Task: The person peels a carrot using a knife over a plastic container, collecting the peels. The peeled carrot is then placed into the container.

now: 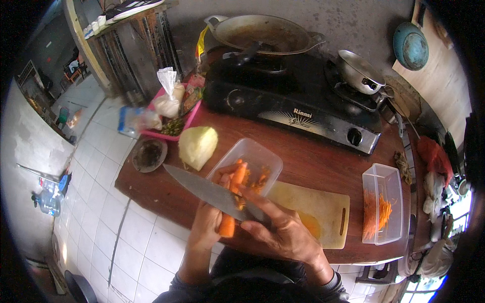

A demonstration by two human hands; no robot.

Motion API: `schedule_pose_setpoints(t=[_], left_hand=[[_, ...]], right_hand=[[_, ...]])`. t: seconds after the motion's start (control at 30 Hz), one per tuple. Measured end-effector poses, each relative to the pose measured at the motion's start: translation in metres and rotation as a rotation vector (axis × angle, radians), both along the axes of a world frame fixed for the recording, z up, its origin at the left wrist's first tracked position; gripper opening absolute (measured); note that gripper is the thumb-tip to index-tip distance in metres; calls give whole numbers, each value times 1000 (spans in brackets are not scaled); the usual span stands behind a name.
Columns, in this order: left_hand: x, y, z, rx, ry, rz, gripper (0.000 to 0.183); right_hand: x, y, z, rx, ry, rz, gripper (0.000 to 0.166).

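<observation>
My left hand (212,212) is closed around a carrot (227,226), whose orange ends stick out above and below the blade. In my right hand (286,231) is a large kitchen knife (206,189); its blade lies across the carrot and points to the upper left. Just beyond my hands a clear plastic container (273,151) holds orange scraps. A cutting board (333,212), stained orange, lies on the table by my right hand. Shredded carrot (384,212) fills part of a second clear container (392,178) at the right. A cut piece of cabbage (197,147) sits at the left.
A black two-burner gas stove (288,102) stands at the back, bearing a wok (265,36) and a metal pot (360,74). At the back left, a pink tray (191,115) holds bagged food. A dark round stone dish (149,155) rests near the table's left edge.
</observation>
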State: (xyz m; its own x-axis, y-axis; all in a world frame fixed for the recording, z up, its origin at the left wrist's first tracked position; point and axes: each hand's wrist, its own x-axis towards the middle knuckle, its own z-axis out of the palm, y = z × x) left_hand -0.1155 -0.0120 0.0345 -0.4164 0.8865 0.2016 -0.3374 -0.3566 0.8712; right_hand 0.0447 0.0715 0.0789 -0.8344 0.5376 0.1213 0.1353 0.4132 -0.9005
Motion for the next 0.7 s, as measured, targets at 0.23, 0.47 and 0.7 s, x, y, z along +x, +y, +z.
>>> schedule_pose_setpoints(t=[0.23,0.47,0.7], left_hand=[[-2,0,-2,-55,34,32,38],[-4,-4,12,-173,638,183,35],[-3,1,11,-250,-247,-5,41]], right_hand=[[-4,-4,0,80,71,-45,59],[-7,-7,5,40,-25,-124,57],[-3,-4,5,27,27,-64,59]])
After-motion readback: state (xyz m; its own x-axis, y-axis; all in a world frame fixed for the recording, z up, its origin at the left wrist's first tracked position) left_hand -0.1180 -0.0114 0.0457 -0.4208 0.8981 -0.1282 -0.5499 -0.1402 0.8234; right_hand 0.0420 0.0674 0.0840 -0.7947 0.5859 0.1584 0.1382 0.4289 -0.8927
